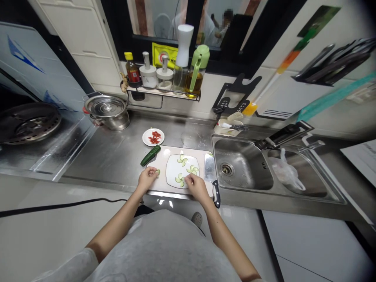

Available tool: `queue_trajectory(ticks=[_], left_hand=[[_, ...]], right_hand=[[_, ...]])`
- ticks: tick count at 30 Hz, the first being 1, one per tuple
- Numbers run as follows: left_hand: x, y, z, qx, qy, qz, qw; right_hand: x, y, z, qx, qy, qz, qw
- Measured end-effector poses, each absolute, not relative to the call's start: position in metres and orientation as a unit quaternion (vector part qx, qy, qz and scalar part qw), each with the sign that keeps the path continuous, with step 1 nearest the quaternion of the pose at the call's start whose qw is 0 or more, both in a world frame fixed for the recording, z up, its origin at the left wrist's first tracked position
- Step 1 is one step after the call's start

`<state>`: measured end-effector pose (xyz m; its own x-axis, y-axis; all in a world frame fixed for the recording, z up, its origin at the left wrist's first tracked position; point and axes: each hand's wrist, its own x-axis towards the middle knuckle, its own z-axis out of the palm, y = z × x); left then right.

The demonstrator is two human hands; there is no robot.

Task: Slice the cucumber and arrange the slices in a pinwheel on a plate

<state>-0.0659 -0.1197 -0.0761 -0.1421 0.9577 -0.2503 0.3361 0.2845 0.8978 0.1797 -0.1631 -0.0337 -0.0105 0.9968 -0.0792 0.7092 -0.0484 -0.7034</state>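
Cucumber slices (179,180) form three pinwheel fans, tips curling outward, on one square plate (172,166); at the nearest fan are the right hand's (196,187) bunched fingertips, whether gripping a slice I cannot tell; the left hand (147,178) pinches a green piece (158,171) above one cutting board (165,152); farther, one cucumber (150,155) slants lengthwise, near-left to far-right; beyond, one round dish (146,137) holds red bits (154,137)

the plate (172,167) lies on the board (162,157), left of the sink (245,158).
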Motion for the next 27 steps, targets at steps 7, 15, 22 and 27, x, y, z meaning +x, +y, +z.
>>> queue_trajectory(ticks=[7, 15, 22, 27], left_hand=[[-0.049, -0.106, -0.045, 0.425, 0.542, 0.413, 0.596], [-0.031, -0.104, -0.033, 0.476, 0.507, 0.375, 0.613], [-0.027, -0.100, -0.037, 0.474, 0.545, 0.394, 0.569], [-0.022, -0.095, -0.030, 0.426, 0.550, 0.355, 0.625]], right_hand=[[0.154, -0.133, -0.027, -0.616, -0.639, 0.338, 0.313], [0.142, -0.117, -0.024, -0.559, -0.662, 0.358, 0.348], [0.146, -0.114, -0.017, -0.554, -0.660, 0.368, 0.349], [0.150, -0.108, -0.011, -0.530, -0.685, 0.350, 0.357]])
